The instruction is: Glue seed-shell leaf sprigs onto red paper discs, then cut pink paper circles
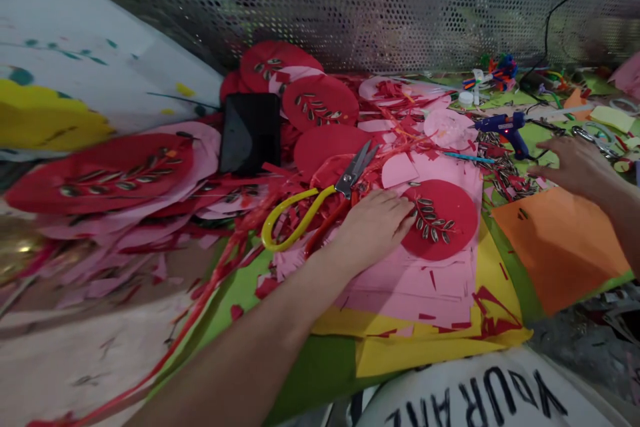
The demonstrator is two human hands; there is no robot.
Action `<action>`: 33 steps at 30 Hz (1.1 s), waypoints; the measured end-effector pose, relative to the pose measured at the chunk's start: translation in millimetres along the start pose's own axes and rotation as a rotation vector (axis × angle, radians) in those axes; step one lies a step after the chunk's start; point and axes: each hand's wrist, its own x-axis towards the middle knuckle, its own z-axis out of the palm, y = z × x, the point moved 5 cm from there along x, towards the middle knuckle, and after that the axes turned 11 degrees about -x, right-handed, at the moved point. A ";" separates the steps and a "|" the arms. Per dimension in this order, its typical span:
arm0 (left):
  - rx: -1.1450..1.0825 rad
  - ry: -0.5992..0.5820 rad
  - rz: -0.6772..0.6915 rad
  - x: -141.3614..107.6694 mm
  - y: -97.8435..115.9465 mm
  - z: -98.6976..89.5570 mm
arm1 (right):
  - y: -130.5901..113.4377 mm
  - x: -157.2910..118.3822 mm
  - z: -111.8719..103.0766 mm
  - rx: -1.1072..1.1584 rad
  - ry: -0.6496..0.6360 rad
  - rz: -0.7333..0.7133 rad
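Note:
My left hand (376, 228) rests on the left edge of a red paper circle (467, 213), its fingers close together and bent over the edge. A leafy sprig made of striped sunflower seeds decorates the circle, which lies on pink paper sheets (450, 287). My right hand (575, 160) is apart from it at the right, fingers spread and nothing visible in them. Just left of that hand lie a dark blue glue gun (505, 127) and a pile of sunflower seeds (507, 177). Scissors (354, 170) with yellow and red handles lie beyond my left hand.
More seed-decorated red circles (320, 103) overlap at the back, near a black phone (250, 133). Another red circle (125, 170) lies at the left. An orange sheet (565, 247) covers the right side. Behind stands a perforated metal panel (350, 7). Paper scraps are scattered about.

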 end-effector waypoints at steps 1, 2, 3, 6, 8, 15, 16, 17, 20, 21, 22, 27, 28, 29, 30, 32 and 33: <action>-0.001 -0.008 0.002 -0.1 0.3 0.2 | -10.2 -12.2 -13.6 0.012 -0.005 -0.045; -0.002 -0.020 0.006 -0.3 0.6 0.3 | -22.9 -20.8 -30.4 0.048 0.036 -0.069; -0.005 -0.031 0.010 -0.6 1.0 0.2 | -40.5 -24.4 -47.6 0.080 0.082 -0.130; -0.027 -0.043 0.032 -1.6 3.4 -2.3 | -104.9 0.9 -82.1 0.099 0.126 -0.359; -0.040 -0.061 0.051 -1.8 5.8 -4.3 | -140.7 45.9 -81.3 0.058 0.073 -0.410; -0.052 -0.140 0.042 -1.0 10.5 -6.2 | -200.9 196.8 -2.8 -0.137 -0.002 -0.390; -0.060 -0.140 0.048 -1.4 10.9 -6.1 | -207.3 205.1 7.1 -0.169 -0.016 -0.404; -0.071 -0.133 0.056 -1.9 11.1 -6.1 | -213.7 210.7 15.3 -0.192 -0.026 -0.421; -0.104 -0.096 0.085 -3.5 11.0 -6.4 | -229.7 219.4 31.2 -0.224 -0.041 -0.449; -0.109 -0.087 0.092 -4.0 10.8 -6.2 | -233.1 221.6 34.8 -0.229 -0.045 -0.449; -0.113 -0.081 0.097 -4.3 10.7 -5.9 | -235.3 223.8 38.0 -0.232 -0.048 -0.445; -0.125 -0.090 0.100 -3.9 11.3 -3.4 | -233.8 232.1 41.3 -0.182 -0.030 -0.429; -0.125 -0.096 0.101 -3.5 11.8 -3.1 | -231.6 232.3 37.8 -0.154 -0.024 -0.425; -0.124 -0.101 0.099 -3.1 12.2 -2.9 | -228.9 231.8 32.4 -0.114 -0.016 -0.417; -0.121 -0.106 0.093 -2.6 12.4 -2.8 | -225.8 230.6 25.0 -0.072 -0.004 -0.407; -0.111 -0.115 0.070 -1.7 12.1 -2.6 | -218.7 225.8 5.1 0.021 0.034 -0.378; -0.108 -0.118 0.059 -1.5 11.6 -2.4 | -215.3 221.7 -6.8 0.044 0.061 -0.370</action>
